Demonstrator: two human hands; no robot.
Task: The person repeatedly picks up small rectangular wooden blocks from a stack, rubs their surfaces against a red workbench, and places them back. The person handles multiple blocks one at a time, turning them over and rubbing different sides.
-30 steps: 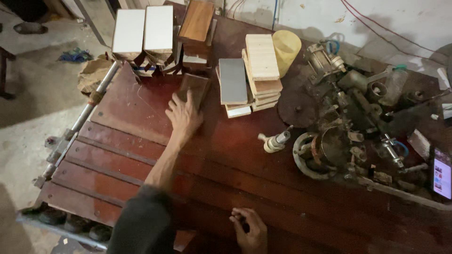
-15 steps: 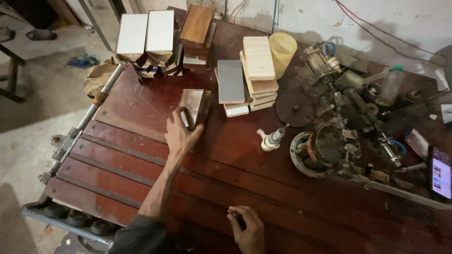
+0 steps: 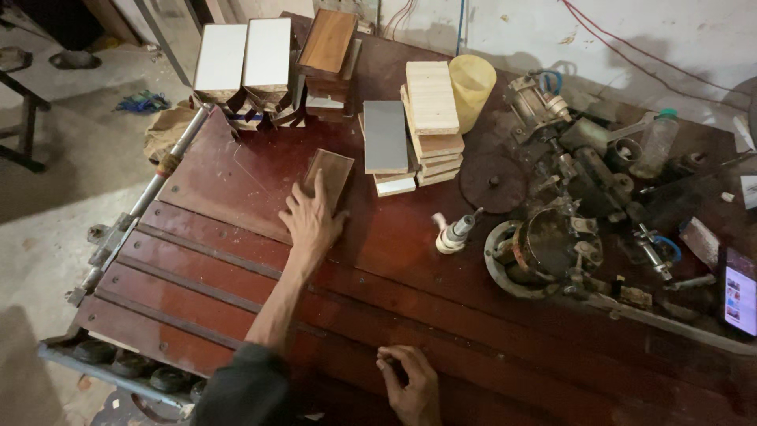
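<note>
Head view: left hand (image 3: 311,221) flat, fingers spread, pressing on small brown wooden panel (image 3: 331,175) lying on red-brown workbench (image 3: 236,260), just left of stacked boards (image 3: 418,134). Right hand (image 3: 410,383) curled at near edge; grip contents unclear.

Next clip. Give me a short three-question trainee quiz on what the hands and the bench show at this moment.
1. True or false: the left hand lies flat on a small brown wooden panel.
2. Which thing stands just right of the stack of light wooden boards? A) a yellow plastic cup B) a blue bucket C) a green bottle
3. Where does the right hand rest?

Key
1. True.
2. A, the yellow plastic cup.
3. Curled on the near edge of the red-brown workbench; whether it holds anything cannot be told.
</note>
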